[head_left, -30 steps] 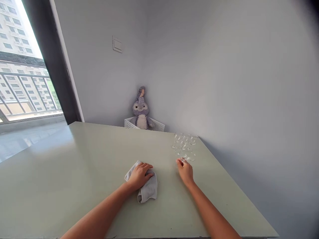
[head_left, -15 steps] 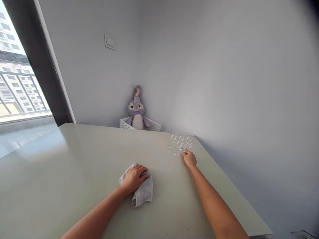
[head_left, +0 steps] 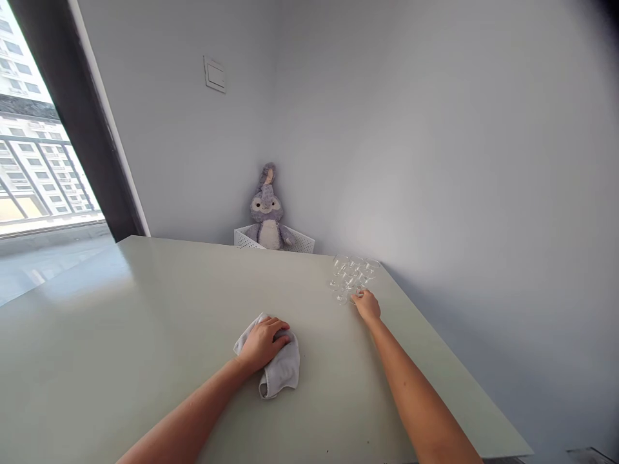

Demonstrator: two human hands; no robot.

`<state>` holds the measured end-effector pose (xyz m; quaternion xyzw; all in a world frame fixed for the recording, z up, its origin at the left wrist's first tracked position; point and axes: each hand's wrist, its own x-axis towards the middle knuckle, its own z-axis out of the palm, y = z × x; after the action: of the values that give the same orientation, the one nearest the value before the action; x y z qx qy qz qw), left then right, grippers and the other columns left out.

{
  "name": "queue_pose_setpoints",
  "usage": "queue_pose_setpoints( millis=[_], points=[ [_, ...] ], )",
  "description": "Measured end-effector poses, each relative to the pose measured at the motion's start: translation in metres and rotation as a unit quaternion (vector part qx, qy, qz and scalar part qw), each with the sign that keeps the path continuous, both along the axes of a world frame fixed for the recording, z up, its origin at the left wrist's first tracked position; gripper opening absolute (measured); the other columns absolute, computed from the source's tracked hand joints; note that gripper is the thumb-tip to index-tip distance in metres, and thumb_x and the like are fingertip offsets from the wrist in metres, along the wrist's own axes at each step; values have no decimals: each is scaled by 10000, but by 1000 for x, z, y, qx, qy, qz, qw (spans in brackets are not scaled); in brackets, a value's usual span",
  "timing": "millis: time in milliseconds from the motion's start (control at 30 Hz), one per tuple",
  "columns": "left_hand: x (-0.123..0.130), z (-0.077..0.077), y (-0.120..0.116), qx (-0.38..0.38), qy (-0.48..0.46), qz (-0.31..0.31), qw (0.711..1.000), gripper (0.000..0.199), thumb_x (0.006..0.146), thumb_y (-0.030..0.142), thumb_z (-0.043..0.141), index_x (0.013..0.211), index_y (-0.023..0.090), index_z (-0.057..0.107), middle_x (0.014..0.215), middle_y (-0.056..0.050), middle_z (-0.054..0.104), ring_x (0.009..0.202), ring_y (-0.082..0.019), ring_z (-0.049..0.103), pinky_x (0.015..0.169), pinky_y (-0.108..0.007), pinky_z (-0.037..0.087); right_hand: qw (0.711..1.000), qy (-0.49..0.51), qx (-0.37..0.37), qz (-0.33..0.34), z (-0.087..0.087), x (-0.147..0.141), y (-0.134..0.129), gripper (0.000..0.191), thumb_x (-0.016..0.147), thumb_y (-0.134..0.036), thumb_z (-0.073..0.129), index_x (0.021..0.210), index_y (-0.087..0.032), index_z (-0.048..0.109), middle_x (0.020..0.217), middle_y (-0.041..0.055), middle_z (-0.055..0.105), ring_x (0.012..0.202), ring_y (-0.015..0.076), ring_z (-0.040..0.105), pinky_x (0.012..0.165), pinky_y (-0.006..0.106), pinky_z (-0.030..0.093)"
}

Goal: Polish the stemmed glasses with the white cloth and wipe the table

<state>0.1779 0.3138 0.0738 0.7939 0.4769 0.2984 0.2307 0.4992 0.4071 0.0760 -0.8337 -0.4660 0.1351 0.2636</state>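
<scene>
My left hand (head_left: 264,343) rests on a grey cloth (head_left: 283,368) lying crumpled on the pale table (head_left: 159,335), its fingers curled over the fabric. Farther off to the right, several clear glasses (head_left: 349,274) stand close together near the table's far right corner. At their near edge is my right hand (head_left: 367,305), with fingers pinched at the lower part of one glass. The fingertips are small in view and partly merge with the transparent glass.
Behind the table's far edge, a grey plush toy (head_left: 268,216) sits in a white perforated basket (head_left: 304,242). Grey walls (head_left: 411,142) meet in the corner. A window (head_left: 36,142) is at the left. Small dark specks dot the table's near part.
The whole view has shifted slightly. My right hand has moved very little among the near glasses, and my left hand stays on the cloth.
</scene>
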Motion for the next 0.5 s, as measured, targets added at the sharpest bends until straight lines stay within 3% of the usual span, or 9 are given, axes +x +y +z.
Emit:
queue_pose_setpoints(
  millis=[100,200,333,400,500],
  points=[
    [-5,4,5,-2,-27,34,999,237,784,224,435,940,249,611,954,-18,623,900,-171,540,793,-297,416,1000,12,27,-2,4,-6,-21,366,769,-350,435,1087,-181,501,966,85,610,757,187,586,566,254,382],
    [-17,9,14,16,-10,105,994,276,780,195,414,978,254,597,1038,-20,606,981,-187,513,831,-313,400,997,24,53,47,6,-25,-44,319,793,-341,374,1026,-179,521,938,77,609,756,178,575,582,247,379],
    [-32,11,21,-6,97,180,979,379,740,325,514,1107,238,547,1107,-64,587,1059,-274,459,853,-396,365,977,49,45,201,5,-79,-74,296,786,-421,406,706,-194,578,660,8,597,622,154,538,550,229,355],
    [-35,8,21,-28,129,171,976,414,692,378,568,1076,223,566,1053,-86,602,1033,-291,471,843,-402,359,961,55,26,270,3,-110,-89,329,752,-472,468,601,-194,558,553,-19,550,536,133,494,503,220,316],
    [-35,5,19,-44,121,146,981,249,662,318,590,889,222,623,956,-78,615,973,-264,507,815,-355,369,922,28,15,387,2,-146,-107,270,698,-439,569,599,-190,538,611,-30,547,544,107,456,493,207,267]
  ],
)
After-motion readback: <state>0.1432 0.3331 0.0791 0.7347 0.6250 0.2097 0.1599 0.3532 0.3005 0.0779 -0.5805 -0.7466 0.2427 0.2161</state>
